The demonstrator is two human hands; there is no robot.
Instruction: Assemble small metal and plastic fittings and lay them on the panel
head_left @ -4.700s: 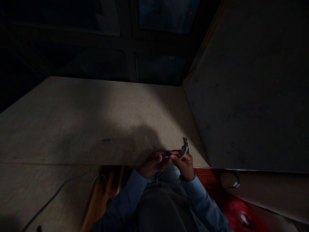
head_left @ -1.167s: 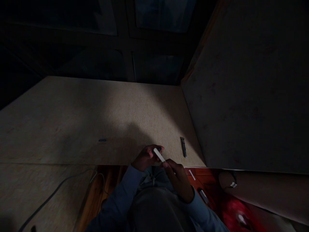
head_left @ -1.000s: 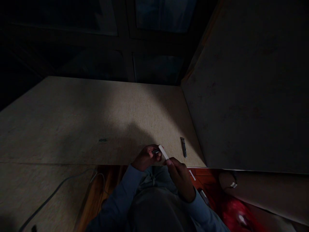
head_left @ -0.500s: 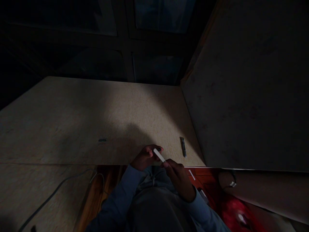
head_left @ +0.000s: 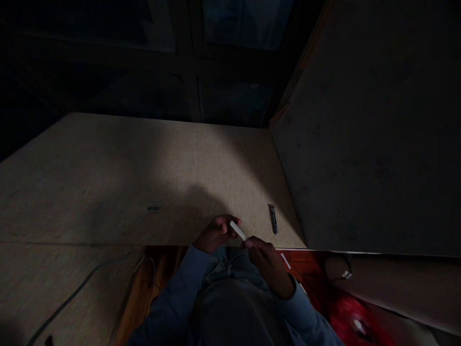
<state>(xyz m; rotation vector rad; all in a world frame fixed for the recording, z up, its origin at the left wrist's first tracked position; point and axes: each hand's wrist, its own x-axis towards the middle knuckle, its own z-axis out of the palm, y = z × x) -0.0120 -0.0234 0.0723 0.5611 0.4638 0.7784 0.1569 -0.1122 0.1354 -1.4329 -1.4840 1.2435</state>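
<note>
My right hand (head_left: 264, 257) pinches one end of a slim white flat stick (head_left: 237, 230), shaped like a nail file. The stick slants up and left, and its far end meets the fingers of my left hand (head_left: 217, 233). My left fingers are curled in; whether they hold anything is too dark to make out. Both hands are above the table's front edge. To the right of them on the table lies a slim dark metal tool (head_left: 273, 219) resembling a nail clipper. Further left rests a small dark flat piece (head_left: 153, 208), its kind unclear.
The pale table (head_left: 187, 154) meets an upright panel (head_left: 367, 134) on the right. A grey cable (head_left: 84, 283) runs over the lower surface at left. Below right are a white strip (head_left: 285, 261) on the reddish floor and a red bundle (head_left: 355, 317). The room is dim.
The stick and my hands have shifted very slightly, with the same grip. The things on the table have not moved.
</note>
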